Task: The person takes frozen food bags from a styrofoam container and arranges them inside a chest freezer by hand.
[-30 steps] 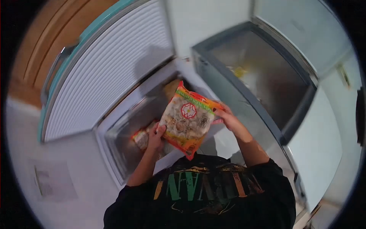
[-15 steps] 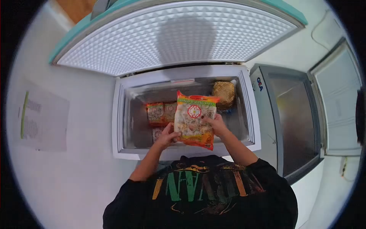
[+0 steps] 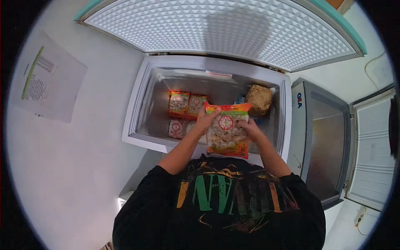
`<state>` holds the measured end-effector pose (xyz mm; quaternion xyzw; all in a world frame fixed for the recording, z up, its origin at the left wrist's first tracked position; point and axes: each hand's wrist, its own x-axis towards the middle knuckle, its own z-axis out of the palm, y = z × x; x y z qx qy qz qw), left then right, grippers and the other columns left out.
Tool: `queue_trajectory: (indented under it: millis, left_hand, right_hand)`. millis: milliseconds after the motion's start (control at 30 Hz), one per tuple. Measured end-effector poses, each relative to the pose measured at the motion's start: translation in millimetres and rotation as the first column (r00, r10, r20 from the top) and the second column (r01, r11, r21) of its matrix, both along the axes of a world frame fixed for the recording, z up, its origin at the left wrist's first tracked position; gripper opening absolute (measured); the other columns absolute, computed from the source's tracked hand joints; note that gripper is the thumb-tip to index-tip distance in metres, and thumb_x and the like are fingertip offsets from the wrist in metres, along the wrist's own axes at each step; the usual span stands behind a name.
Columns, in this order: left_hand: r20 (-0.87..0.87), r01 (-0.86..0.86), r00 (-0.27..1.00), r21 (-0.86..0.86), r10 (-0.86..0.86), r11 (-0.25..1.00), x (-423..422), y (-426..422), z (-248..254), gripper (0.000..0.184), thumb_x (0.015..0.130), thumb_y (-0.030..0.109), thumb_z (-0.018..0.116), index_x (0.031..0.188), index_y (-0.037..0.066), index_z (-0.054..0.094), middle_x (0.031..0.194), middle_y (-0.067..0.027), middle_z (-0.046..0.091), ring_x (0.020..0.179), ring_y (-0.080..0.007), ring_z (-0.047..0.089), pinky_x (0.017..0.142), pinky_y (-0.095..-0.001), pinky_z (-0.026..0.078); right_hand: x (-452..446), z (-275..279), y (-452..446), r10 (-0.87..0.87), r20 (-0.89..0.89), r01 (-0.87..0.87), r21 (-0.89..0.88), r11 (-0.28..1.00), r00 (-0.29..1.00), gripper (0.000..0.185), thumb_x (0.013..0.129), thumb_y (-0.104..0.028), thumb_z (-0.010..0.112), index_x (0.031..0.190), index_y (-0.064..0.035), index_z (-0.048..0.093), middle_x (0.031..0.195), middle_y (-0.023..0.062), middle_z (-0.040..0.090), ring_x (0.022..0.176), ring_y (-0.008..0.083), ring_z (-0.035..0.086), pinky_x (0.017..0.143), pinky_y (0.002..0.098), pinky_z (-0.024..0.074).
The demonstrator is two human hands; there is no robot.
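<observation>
At frame centre, the left hand and right hand are both closed on opposite edges of an orange-trimmed bag, over the open chest freezer.

Person at bottom centre of frame, before open freezer. Pack over freezer's near side, between left hand on its upper left and right hand on its right edge. In freezer, left of centre: two other packs side by side, another nearer person. Basket inside, toward upper right. Lid behind, across top of frame. Second freezer at right; sheet at upper left.
</observation>
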<state>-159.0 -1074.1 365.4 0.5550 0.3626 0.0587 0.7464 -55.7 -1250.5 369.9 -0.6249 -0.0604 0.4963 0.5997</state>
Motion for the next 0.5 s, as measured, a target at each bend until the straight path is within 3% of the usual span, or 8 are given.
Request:
queue_trajectory:
  millis: [67, 100, 133, 167, 200, 267, 467, 500]
  left_hand:
    - [0.167, -0.046, 0.984, -0.133, 0.068, 0.99, 3.6, -8.3, -6.6, 0.042, 0.07, 0.032, 0.068, 0.095, 0.001, 0.053, 0.088, -0.0068, 0.057, 0.08, -0.015, 0.053, 0.071, -0.0293, 0.043]
    - [0.172, -0.047, 0.982, -0.133, 0.07, 0.99, 5.0, -9.8, -7.9, 0.042, 0.07, 0.032, 0.068, 0.095, 0.001, 0.053, 0.088, -0.0068, 0.057, 0.08, -0.015, 0.053, 0.071, -0.0293, 0.043]
    - [0.194, -0.013, 0.981, -0.025, 0.018, 1.0, 7.0, -10.3, -8.1, 0.042, 0.07, 0.032, 0.068, 0.094, 0.001, 0.053, 0.086, -0.0064, 0.057, 0.078, -0.0143, 0.054, 0.069, -0.0287, 0.043]
    - [0.207, 0.02, 0.978, 0.083, -0.037, 0.996, 8.2, -10.9, -7.6, 0.042, 0.069, 0.033, 0.068, 0.092, 0.001, 0.054, 0.084, -0.0059, 0.057, 0.076, -0.0136, 0.054, 0.068, -0.0281, 0.043]
    - [0.209, 0.022, 0.977, 0.085, -0.04, 0.996, 10.5, -9.1, -9.5, 0.042, 0.069, 0.033, 0.068, 0.092, 0.001, 0.054, 0.084, -0.0059, 0.057, 0.076, -0.0136, 0.054, 0.068, -0.0281, 0.043]
    - [0.133, -0.002, 0.99, 0.297, -0.04, 0.955, 16.4, -3.0, -16.0, 0.042, 0.069, 0.035, 0.068, 0.09, 0.001, 0.054, 0.082, -0.0051, 0.058, 0.073, -0.0132, 0.054, 0.065, -0.0281, 0.044]
    - [0.151, -0.129, 0.987, 0.571, 0.05, 0.811, 16.9, 10.3, 2.0, 0.046, 0.068, 0.041, 0.066, 0.086, 0.0, 0.054, 0.078, -0.0096, 0.058, 0.069, -0.0186, 0.055, 0.062, -0.0316, 0.043]
    - [0.151, -0.123, 0.988, 0.572, 0.043, 0.811, 17.9, 9.4, 7.5, 0.046, 0.068, 0.041, 0.066, 0.086, 0.0, 0.054, 0.078, -0.0096, 0.058, 0.069, -0.0186, 0.055, 0.062, -0.0316, 0.043]
  right_hand:
    - [11.1, -0.3, 0.9, -0.049, -0.047, 0.05, 0.012, 0.999, 0.998, 0.035, 0.07, -0.016, 0.065, 0.098, 0.0014, 0.054, 0.091, 0.0084, 0.057, 0.082, 0.019, 0.056, 0.071, 0.0316, 0.0445]
    - [19.9, -17.7, 2.6, -0.173, -0.06, 0.175, 0.019, 0.984, 0.983, 0.035, 0.071, -0.018, 0.065, 0.098, 0.001, 0.053, 0.091, 0.0078, 0.057, 0.083, 0.0182, 0.055, 0.072, 0.0318, 0.0438]
    - [23.7, -12.8, 10.0, -0.296, -0.072, 0.299, 0.028, 0.954, 0.952, 0.035, 0.071, -0.019, 0.065, 0.098, 0.0006, 0.053, 0.091, 0.0072, 0.057, 0.084, 0.0174, 0.055, 0.073, 0.032, 0.043]
    - [26.2, -0.6, 12.9, -0.162, 0.135, 0.157, 0.047, 0.986, 0.977, 0.035, 0.072, -0.022, 0.066, 0.097, 0.0, 0.053, 0.09, 0.0068, 0.056, 0.084, 0.0162, 0.054, 0.073, 0.0326, 0.0416]
    - [28.3, -3.8, 18.3, -0.164, 0.137, 0.159, 0.049, 0.986, 0.977, 0.035, 0.072, -0.022, 0.066, 0.097, 0.0, 0.053, 0.09, 0.0068, 0.056, 0.084, 0.0162, 0.054, 0.073, 0.0326, 0.0416]
    - [28.3, -11.4, 24.2, -0.177, 0.257, 0.163, 0.078, 0.984, 0.95, 0.035, 0.071, -0.025, 0.066, 0.093, -0.0002, 0.056, 0.088, 0.0058, 0.057, 0.078, 0.0152, 0.055, 0.067, 0.0313, 0.0422]
    - [19.8, -24.2, 49.8, -0.191, 0.573, 0.187, 0.066, 0.98, 0.797, 0.023, 0.072, -0.018, 0.065, 0.083, -0.0003, 0.057, 0.08, 0.0035, 0.059, 0.067, 0.0123, 0.055, 0.059, 0.0274, 0.0432]
    - [19.9, -27.6, 55.6, -0.195, 0.591, 0.208, 0.046, 0.977, 0.783, 0.021, 0.071, -0.02, 0.065, 0.076, -0.0002, 0.059, 0.07, 0.0041, 0.06, 0.06, 0.0114, 0.055, 0.054, 0.0278, 0.0429]
